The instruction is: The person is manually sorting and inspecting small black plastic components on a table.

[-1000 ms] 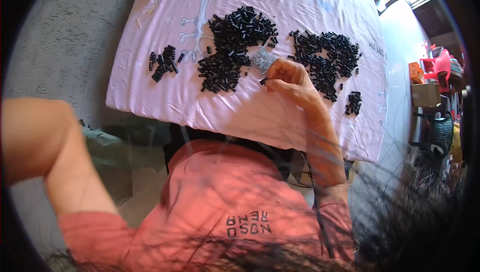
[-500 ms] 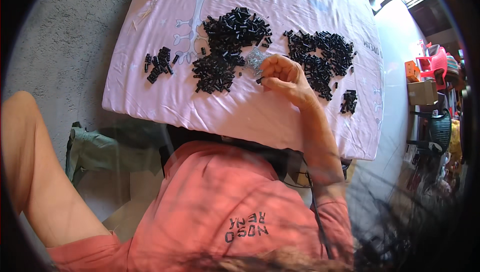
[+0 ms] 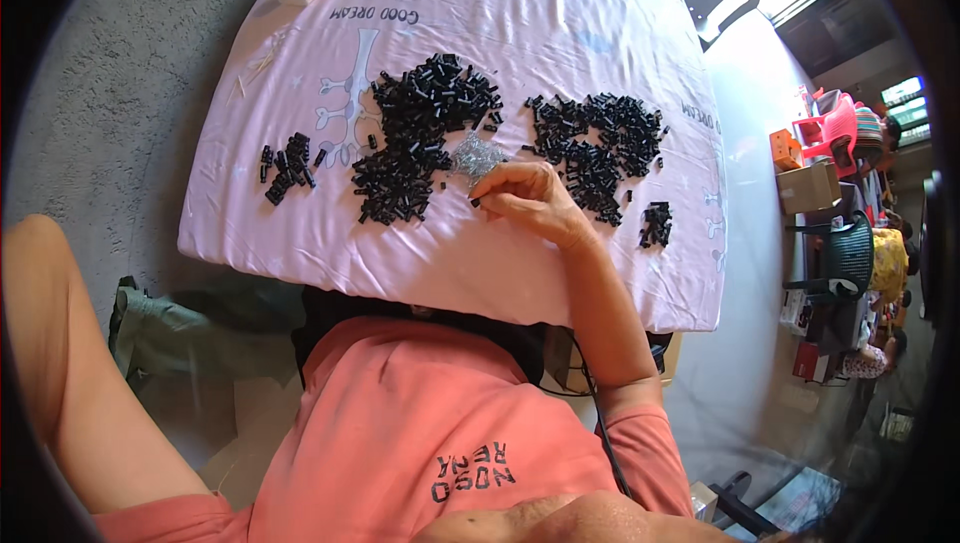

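Small black piece (image 3: 475, 202) pinched by bare right hand (image 3: 528, 198)
Held beside silvery metallic pile (image 3: 478, 154) — steady pinch seems needed; left hand unseen.

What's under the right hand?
A silvery heap shows just beyond the right hand, with pale pink cloth on the near side. The hand pinches a small black piece. What lies directly beneath the hand is covered and can't be seen.

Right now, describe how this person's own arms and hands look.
The left arm and right arm come out of short coral sleeves, bare below them. The right hand wears no glove, and its wrist no watch. A black cord runs beside the right sleeve. The left hand is out of view.
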### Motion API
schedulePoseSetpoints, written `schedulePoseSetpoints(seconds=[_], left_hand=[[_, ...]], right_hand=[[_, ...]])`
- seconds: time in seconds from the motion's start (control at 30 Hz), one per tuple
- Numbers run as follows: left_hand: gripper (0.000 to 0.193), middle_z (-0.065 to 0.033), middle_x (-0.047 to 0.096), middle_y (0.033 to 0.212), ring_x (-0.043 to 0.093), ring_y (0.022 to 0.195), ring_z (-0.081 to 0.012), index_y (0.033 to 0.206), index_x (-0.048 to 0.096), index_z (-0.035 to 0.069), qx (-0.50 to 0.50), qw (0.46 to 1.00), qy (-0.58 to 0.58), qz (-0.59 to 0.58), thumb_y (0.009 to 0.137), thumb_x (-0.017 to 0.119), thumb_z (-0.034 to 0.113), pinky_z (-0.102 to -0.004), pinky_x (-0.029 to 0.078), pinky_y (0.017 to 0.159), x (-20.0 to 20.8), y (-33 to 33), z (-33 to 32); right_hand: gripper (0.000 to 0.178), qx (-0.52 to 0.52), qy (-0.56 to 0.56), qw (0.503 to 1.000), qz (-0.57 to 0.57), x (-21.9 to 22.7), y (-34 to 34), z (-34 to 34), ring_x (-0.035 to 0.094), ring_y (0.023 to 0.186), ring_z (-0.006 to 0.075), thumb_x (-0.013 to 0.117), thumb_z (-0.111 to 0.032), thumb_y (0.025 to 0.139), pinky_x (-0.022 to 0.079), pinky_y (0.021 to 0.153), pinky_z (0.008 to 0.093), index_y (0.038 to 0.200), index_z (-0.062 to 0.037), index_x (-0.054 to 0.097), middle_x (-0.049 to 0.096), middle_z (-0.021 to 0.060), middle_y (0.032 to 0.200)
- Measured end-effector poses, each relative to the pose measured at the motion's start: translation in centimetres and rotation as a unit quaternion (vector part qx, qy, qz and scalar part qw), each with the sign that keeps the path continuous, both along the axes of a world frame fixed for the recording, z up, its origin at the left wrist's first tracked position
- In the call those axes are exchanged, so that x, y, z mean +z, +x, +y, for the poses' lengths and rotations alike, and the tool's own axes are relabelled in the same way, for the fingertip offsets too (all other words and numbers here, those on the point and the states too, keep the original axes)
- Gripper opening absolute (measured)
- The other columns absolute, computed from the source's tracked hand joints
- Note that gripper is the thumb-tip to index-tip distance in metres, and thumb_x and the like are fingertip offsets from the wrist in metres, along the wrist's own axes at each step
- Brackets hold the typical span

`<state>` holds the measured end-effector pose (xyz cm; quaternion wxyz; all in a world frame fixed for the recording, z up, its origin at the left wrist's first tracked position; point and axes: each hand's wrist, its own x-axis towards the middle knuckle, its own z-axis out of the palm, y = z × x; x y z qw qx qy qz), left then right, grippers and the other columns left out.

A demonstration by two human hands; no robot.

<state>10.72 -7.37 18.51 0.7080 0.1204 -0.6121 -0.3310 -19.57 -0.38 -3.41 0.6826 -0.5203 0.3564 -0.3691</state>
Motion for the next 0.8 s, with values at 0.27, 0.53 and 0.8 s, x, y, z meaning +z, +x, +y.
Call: schedulePoseSetpoints(seconds=[0.27, 0.53, 0.8], left_hand=[[0.024, -0.0103, 0.066, 0.11, 0.063, 0.101, -0.021, 0.113, 0.062, -0.006, -0.013, 1.0, -0.011, 0.001, 0.1, 0.044, 0.004, -0.0334, 0.05, 0.092, 0.6, 0.5, -0.4], [0.025, -0.0116, 0.066, 0.112, 0.063, 0.104, -0.0218, 0.114, 0.062, -0.007, -0.029, 1.0, 0.004, -0.006, 0.1, 0.044, 0.005, -0.0345, 0.049, 0.095, 0.3, 0.5, -0.2], [0.027, -0.0128, 0.066, 0.114, 0.063, 0.106, -0.0227, 0.115, 0.062, -0.009, -0.054, 0.997, 0.056, -0.011, 0.1, 0.044, 0.006, -0.0355, 0.049, 0.097, -1.6, 0.0, 0.6]], right_hand=[[0.014, 0.002, -0.016, 1.0, 0.025, -0.3, -0.1, -0.1, 0.062, 0.074, 0.0068, 0.063, -0.002, 0.087, 0.049, 0.067, 0.0214, 0.097, 0.0009, 0.071, 0.068, 0.0013, 0.082], [0.013, -0.004, -0.013, 1.0, 0.019, -0.2, -0.2, 0.1, 0.062, 0.074, 0.0069, 0.063, -0.002, 0.087, 0.05, 0.068, 0.022, 0.097, 0.0014, 0.071, 0.068, 0.002, 0.083], [0.013, -0.014, -0.016, 1.0, -0.004, -0.5, -0.2, -0.2, 0.064, 0.074, 0.0088, 0.067, -0.004, 0.086, 0.052, 0.069, 0.0233, 0.098, 0.0016, 0.07, 0.068, 0.0033, 0.082]])
